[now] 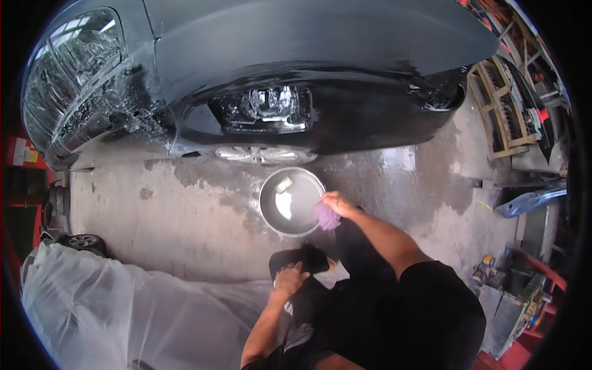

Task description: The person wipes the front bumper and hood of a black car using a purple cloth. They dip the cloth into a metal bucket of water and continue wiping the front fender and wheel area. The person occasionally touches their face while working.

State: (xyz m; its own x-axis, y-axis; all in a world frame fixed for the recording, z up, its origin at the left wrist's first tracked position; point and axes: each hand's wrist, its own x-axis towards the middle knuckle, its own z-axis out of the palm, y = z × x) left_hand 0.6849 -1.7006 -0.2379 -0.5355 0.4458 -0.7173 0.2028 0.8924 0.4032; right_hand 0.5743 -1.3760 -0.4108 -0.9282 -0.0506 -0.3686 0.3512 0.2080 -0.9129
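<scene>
My right hand (338, 203) is closed on a purple cloth (328, 217), which hangs bunched at the right rim of a round metal basin (267, 217). Liquid with a bright reflection seems to fill the basin, and a small pale block (283, 184) lies inside near its far side. My left hand (288, 279) rests on my dark-clad knee, fingers stretched out and holding nothing. Beyond the basin stands a dark car (370, 117). Its lower panel is wet and glossy, with water drops around the side window (80, 74).
The car's wheel (265, 154) sits just behind the basin. Wet patches mark the concrete floor (185, 228). Clear plastic sheeting (135, 314) covers something at the near left. A wooden frame (501, 108) and car parts stand at the far right, a metal cart (502, 308) at the near right.
</scene>
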